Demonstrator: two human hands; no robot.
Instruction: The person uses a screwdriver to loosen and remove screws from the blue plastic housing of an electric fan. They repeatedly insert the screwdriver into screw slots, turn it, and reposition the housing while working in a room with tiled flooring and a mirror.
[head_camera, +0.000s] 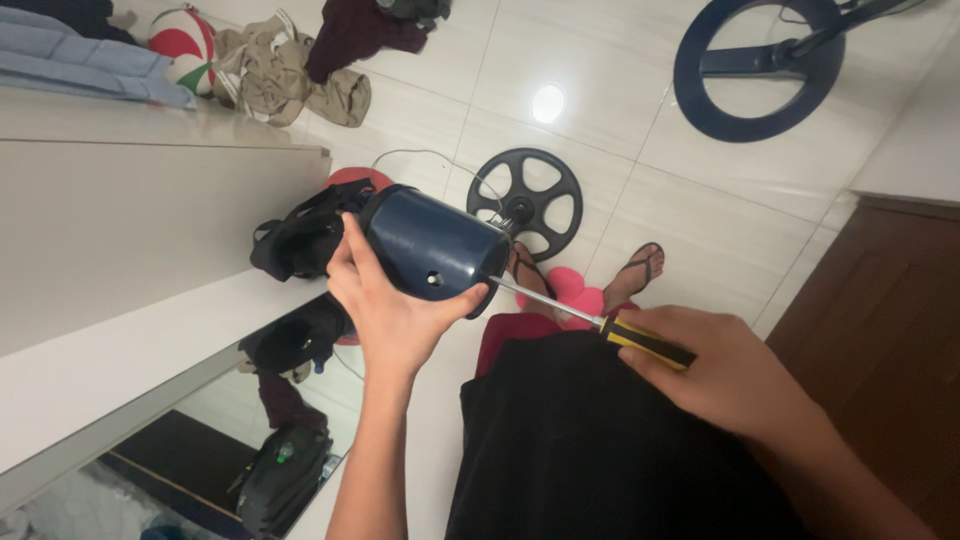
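The dark blue motor cover (435, 250) is up in the air, above the person's lap. The left hand (385, 305) holds it from below, fingers wrapped around its round side. A screwdriver (590, 320) pokes its metal tip into the cover's open end. The right hand (725, 375), just right of the cover, has its fingers closed around the yellow and black handle. Behind the cover, a black wheel-shaped piece (528, 200) lies on the white floor (700, 210).

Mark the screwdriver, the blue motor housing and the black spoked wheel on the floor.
screwdriver (648, 342): head view, on the yellow-and-black handle.
blue motor housing (430, 245): head view, on its curved side.
black spoked wheel (527, 202): head view, near its hub.
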